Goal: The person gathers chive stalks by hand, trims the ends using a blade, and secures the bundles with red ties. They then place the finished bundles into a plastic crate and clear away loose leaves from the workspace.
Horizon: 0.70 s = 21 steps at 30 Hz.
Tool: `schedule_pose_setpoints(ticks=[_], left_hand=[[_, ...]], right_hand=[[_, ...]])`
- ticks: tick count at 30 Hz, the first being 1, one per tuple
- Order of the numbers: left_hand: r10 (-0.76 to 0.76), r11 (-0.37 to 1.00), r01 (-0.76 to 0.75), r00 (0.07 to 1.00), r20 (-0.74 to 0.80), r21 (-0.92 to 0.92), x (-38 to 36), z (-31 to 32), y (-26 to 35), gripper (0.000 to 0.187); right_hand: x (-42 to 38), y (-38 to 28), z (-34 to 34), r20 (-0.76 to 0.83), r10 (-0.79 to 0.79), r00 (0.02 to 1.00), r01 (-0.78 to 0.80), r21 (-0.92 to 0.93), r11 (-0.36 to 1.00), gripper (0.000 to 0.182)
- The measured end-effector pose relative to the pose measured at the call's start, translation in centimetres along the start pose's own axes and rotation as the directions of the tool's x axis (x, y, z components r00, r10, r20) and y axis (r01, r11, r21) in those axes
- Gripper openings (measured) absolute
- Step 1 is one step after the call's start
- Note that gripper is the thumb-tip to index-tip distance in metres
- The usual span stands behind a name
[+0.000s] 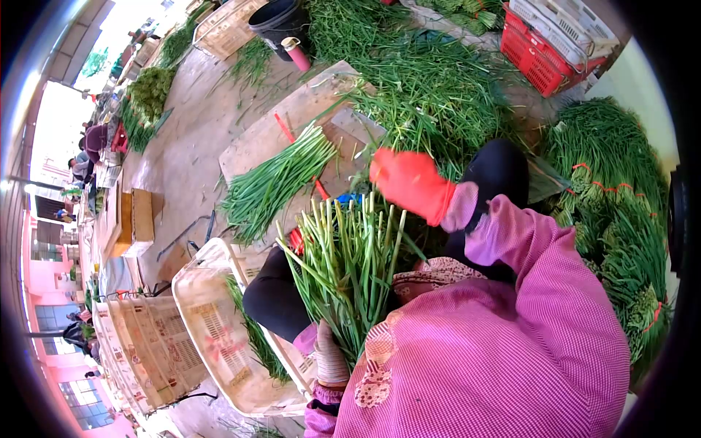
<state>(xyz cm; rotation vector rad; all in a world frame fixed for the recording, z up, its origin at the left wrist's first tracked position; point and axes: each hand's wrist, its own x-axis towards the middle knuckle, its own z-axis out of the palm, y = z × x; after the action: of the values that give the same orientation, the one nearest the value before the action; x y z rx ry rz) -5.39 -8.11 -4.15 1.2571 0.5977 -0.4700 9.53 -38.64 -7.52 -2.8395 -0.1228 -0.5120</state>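
Observation:
My left hand (330,356), in a pale glove, is wrapped round the lower side of a bunch of chives (350,270). The bunch stands upright at my lap, its pale cut ends pointing up and fanned out. My right hand (410,184), in an orange glove, is raised beside the pile of loose chives (431,95); motion blurs its fingers, so I cannot tell how they are bent. In front of me a second bundle of chives (281,179) lies across a board (244,146), with a red strap (285,128) by it.
To my left stands a white plastic basket (241,358) with some chives inside, beside stacked crates (146,350). Tied bundles (610,197) lie on the right. Further off are a red crate (533,55), a black bucket (277,25) and a pink bottle (296,55).

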Motion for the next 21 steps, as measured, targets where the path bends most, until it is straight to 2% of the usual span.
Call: schedule_pose_setpoints(ticks=[1, 2, 3, 4, 5, 6, 8, 10, 11, 12, 14, 15, 16, 18, 19, 20, 21], left_hand=[[0.001, 1.0, -0.001, 1.0, -0.001, -0.003, 0.1, -0.2, -0.1, 0.041], [0.003, 1.0, -0.003, 1.0, -0.002, 0.019, 0.4, -0.5, -0.3, 0.042], [0.004, 0.999, -0.003, 1.0, -0.001, 0.043, 0.5, -0.7, -0.3, 0.042], [0.002, 0.999, -0.002, 1.0, 0.001, 0.044, 0.5, -0.6, -0.3, 0.042], [-0.001, 1.0, 0.001, 1.0, 0.017, 0.026, 0.6, -0.4, -0.3, 0.043], [-0.003, 1.0, 0.002, 0.999, 0.032, 0.007, 0.7, -0.4, -0.3, 0.043], [0.0, 1.0, -0.001, 0.999, 0.039, 0.018, 0.6, -0.5, -0.4, 0.044], [0.001, 1.0, -0.002, 0.999, 0.042, 0.031, 0.4, -0.7, -0.4, 0.044], [0.007, 1.0, -0.008, 0.999, 0.031, 0.029, 0.3, -0.7, -0.5, 0.044], [0.014, 1.0, -0.014, 1.0, 0.023, 0.028, 0.3, -0.8, -0.6, 0.044], [0.004, 1.0, -0.004, 0.999, 0.051, -0.003, 0.5, -0.9, -0.8, 0.045], [-0.006, 0.999, 0.009, 0.997, 0.077, -0.033, 0.5, -1.0, -0.9, 0.046], [-0.006, 0.999, 0.009, 0.997, 0.078, -0.035, 0.3, -0.5, -0.7, 0.046], [-0.069, 0.986, 0.093, 0.983, 0.167, -0.138, -0.3, 0.8, 0.1, 0.051], [0.009, 0.993, 0.018, 0.975, 0.223, -0.117, 0.1, -0.4, -1.0, 0.054], [0.007, 0.993, 0.02, 0.973, 0.229, -0.116, -0.2, 0.1, -0.7, 0.054], [0.038, 0.998, -0.022, 0.964, 0.264, -0.063, -0.8, 0.8, -0.2, 0.053]], right_hand=[[0.9, 0.2, -1.5, 0.081, 0.199, 0.977, -0.215, 0.36, 0.908, 0.027], [1.8, -0.1, -3.8, 0.228, 0.346, 0.91, -0.407, 0.644, 0.648, 0.028], [1.6, -1.2, -5.0, 0.25, 0.302, 0.92, -0.375, 0.787, 0.489, 0.031], [1.4, -2.3, -6.0, 0.251, 0.305, 0.919, -0.377, 0.787, 0.489, 0.031], [1.2, -3.3, -6.8, 0.44, 0.096, 0.893, -0.411, 0.708, 0.574, 0.032], [0.9, -4.3, -7.1, 0.614, -0.099, 0.783, -0.407, 0.627, 0.664, 0.036], [-0.4, -5.8, -5.7, 0.592, -0.326, 0.737, -0.117, 0.587, 0.801, 0.051], [-1.3, -7.2, -4.4, 0.603, -0.426, 0.675, 0.095, 0.501, 0.86, 0.065], [-1.5, -8.1, -4.8, 0.623, -0.425, 0.656, 0.118, 0.472, 0.873, 0.048], [-2.0, -8.5, -4.1, 0.623, -0.425, 0.657, 0.117, 0.473, 0.873, 0.048], [-2.7, -8.8, -1.6, 0.441, -0.463, 0.769, 0.26, 0.447, 0.856, 0.027], [-3.1, -8.5, -0.8, 0.223, -0.494, 0.841, 0.382, 0.402, 0.832, 0.012], [-3.0, -8.3, -0.6, 0.223, -0.495, 0.84, 0.383, 0.401, 0.832, 0.012], [-1.9, -7.1, -0.4, 0.09, -0.469, 0.878, 0.457, 0.13, 0.88, 0.009], [-1.2, -5.7, 0.2, -0.01, -0.455, 0.89, 0.453, 0.116, 0.884, 0.009], [-0.3, -4.6, 0.0, -0.074, -0.422, 0.904, 0.426, 0.06, 0.903, 0.01], [0.5, -3.3, -0.5, -0.055, -0.371, 0.927, 0.368, -0.051, 0.928, 0.01]])
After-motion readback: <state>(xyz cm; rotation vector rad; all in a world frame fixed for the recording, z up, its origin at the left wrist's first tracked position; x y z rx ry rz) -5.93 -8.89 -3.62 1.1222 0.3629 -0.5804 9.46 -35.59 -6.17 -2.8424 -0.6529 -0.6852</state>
